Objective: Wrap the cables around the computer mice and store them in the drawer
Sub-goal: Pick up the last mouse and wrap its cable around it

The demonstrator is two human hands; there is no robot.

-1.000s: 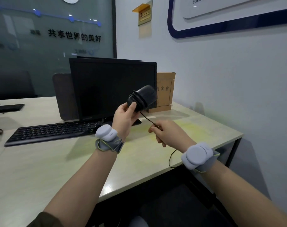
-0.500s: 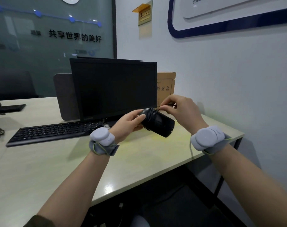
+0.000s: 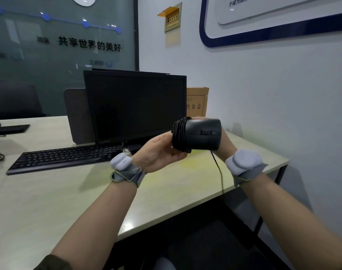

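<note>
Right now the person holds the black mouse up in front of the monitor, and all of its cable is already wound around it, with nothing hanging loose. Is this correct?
Not quite. In the head view the mouse is held up and has coils around one end, but the cable is not fully wound: a loose length hangs below it, past the desk edge.

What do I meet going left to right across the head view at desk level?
Keyboard → left hand → cable coils → black mouse → right hand, mostly hidden behind the mouse.
</note>
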